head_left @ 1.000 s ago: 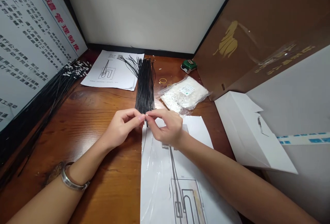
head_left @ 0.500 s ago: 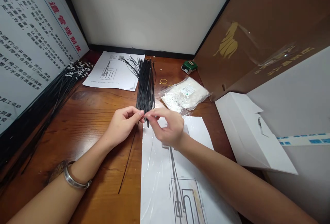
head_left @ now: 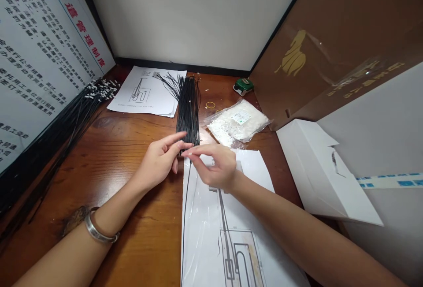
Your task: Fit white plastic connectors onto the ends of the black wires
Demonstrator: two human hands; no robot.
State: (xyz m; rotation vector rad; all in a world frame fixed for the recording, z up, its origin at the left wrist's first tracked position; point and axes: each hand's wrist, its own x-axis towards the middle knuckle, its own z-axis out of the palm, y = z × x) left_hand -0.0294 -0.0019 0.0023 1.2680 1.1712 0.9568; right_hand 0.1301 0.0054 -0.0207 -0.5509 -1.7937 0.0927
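Observation:
A bundle of thin black wires [head_left: 188, 106] lies lengthwise on the wooden table [head_left: 125, 154]. My left hand [head_left: 158, 161] has its fingers stretched out, and the tips touch the near end of the bundle. My right hand [head_left: 214, 165] is right beside it, thumb and forefinger pinched on the top of a single black wire [head_left: 184, 216]. That wire runs down toward me along the left edge of a plastic-covered drawing sheet [head_left: 228, 234]. A metal bangle [head_left: 99, 232] is on my left wrist.
A bag of small white parts [head_left: 239, 121], a yellow rubber band [head_left: 210, 105] and a green tape measure [head_left: 243, 86] lie behind my hands. A second drawing [head_left: 145, 93] lies at the back. Wires with white ends [head_left: 76, 110] line the left signboard [head_left: 39, 44]. A white box [head_left: 320, 168] and brown cardboard [head_left: 313, 49] stand on the right.
My left hand has opened from its pinch and now reaches to the bundle's end. The single wire, slanted left half a second ago, now hangs straight down from my right fingers.

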